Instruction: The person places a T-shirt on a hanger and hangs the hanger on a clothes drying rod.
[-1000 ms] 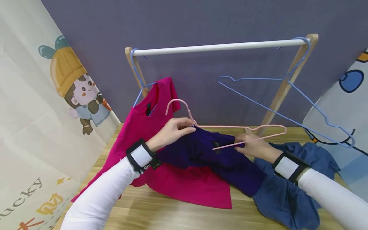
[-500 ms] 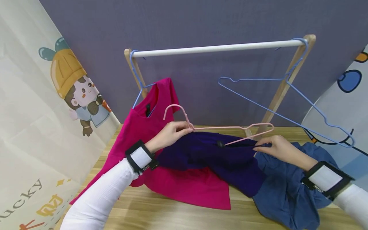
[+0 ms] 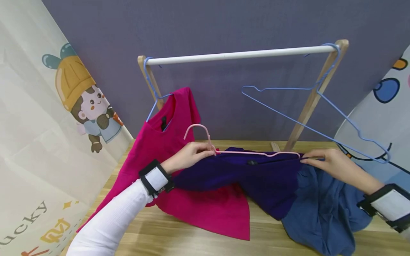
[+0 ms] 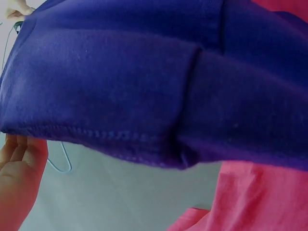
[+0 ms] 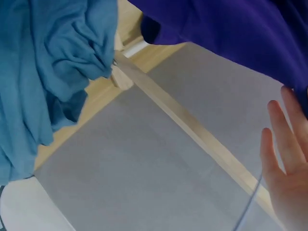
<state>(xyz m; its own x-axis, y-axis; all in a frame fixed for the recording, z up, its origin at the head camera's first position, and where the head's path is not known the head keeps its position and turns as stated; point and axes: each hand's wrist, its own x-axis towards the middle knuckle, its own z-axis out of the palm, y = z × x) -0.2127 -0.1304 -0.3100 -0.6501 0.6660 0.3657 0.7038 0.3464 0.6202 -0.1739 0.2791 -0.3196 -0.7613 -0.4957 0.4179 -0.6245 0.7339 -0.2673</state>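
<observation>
A dark purple shirt [image 3: 269, 185] is stretched between the two hands in the head view. The left hand [image 3: 192, 154] pinches the pink hanger [image 3: 245, 153] just below its hook, together with the shirt's edge. At the other end, the right hand [image 3: 330, 163] pinches the shirt's neckline beside the hanger's tip. The hanger's upper bar lies along the neck opening, and its lower bar is hidden in the cloth. Purple cloth [image 4: 106, 86] fills much of the left wrist view. In the right wrist view, several fingers of the right hand [image 5: 288, 159] extend below the cloth's edge.
A bright pink shirt [image 3: 153, 149] hangs on a blue hanger at the rack's left. Another blue hanger [image 3: 278, 112] hangs bare from the white rail [image 3: 240, 56] at right. A crumpled blue garment [image 3: 320, 213] lies on the wooden table [image 3: 192, 234].
The right hand has moved right, drawing the purple neckline out over the pink hanger's right end. The hanger has come lower, and its lower bar has gone from sight. The left hand has lowered slightly.
</observation>
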